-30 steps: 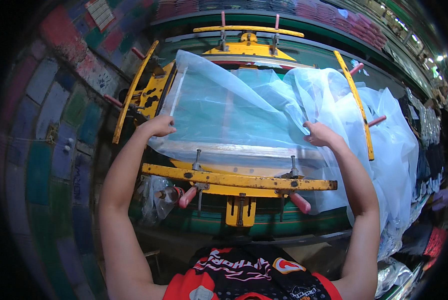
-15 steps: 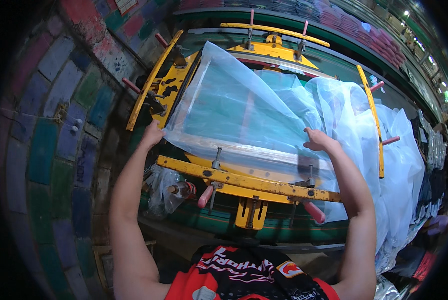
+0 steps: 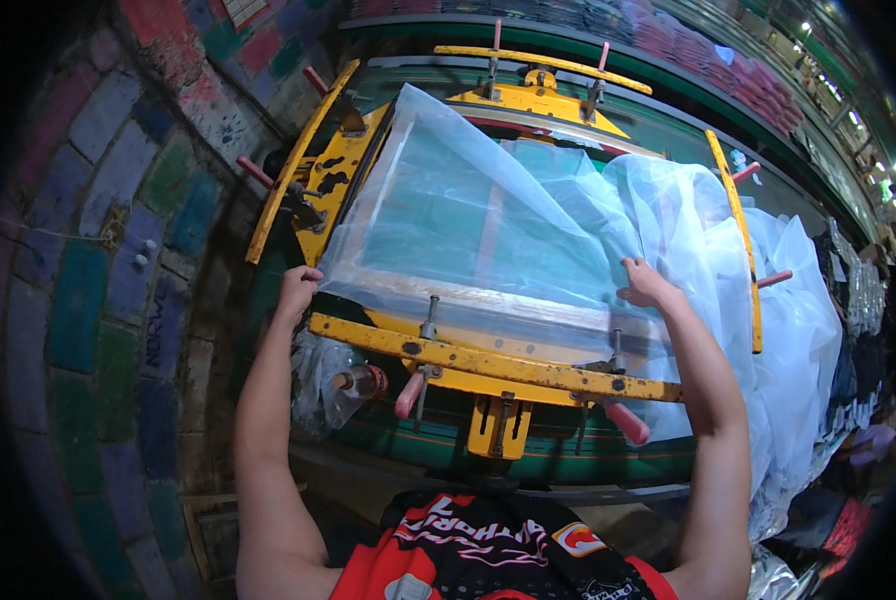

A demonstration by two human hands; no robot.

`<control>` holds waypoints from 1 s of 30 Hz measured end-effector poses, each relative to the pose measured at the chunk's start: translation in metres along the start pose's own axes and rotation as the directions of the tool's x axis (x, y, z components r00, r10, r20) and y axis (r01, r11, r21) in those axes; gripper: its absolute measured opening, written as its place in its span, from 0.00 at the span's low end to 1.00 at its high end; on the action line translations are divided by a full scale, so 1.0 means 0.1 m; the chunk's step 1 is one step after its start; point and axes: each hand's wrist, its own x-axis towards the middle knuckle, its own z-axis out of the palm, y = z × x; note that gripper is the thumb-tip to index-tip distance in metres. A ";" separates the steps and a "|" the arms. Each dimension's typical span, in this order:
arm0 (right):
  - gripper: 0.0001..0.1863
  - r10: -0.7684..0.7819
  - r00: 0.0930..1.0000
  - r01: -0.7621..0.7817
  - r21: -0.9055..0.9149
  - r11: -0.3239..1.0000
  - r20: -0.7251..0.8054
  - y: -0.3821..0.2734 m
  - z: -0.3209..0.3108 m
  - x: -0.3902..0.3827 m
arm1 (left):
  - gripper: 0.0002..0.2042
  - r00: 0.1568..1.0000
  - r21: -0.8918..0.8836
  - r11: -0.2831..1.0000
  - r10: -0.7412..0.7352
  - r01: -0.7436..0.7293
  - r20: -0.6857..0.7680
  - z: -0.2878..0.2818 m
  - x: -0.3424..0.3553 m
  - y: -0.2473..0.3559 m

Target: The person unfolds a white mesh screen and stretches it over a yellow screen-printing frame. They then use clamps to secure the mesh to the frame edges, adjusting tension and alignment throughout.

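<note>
A sheer pale-blue mesh lies over a rectangular frame with pale bars inside a yellow clamping jig, bunched into loose folds at the right. My left hand pinches the mesh at its near-left corner, just outside the frame. My right hand grips the mesh near the folds, over the right part of the frame. Pink handles and upright bolts stand on the jig's bars.
A clear plastic bag and a bottle lie below the jig's left end. A painted brick surface fills the left. Stacked pink and grey goods line the shelf beyond the green table; dark bundles sit at the right.
My left hand has moved left and downward with the mesh edge to the corner. My right hand stays on the mesh. The view has shifted, putting the jig slightly further right.
</note>
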 end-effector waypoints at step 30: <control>0.20 0.457 0.637 -0.260 0.385 0.885 -0.621 0.68 -0.63 1.73 | 0.35 0.969 -0.277 0.961 0.077 -0.010 0.234 -0.12 0.03 0.35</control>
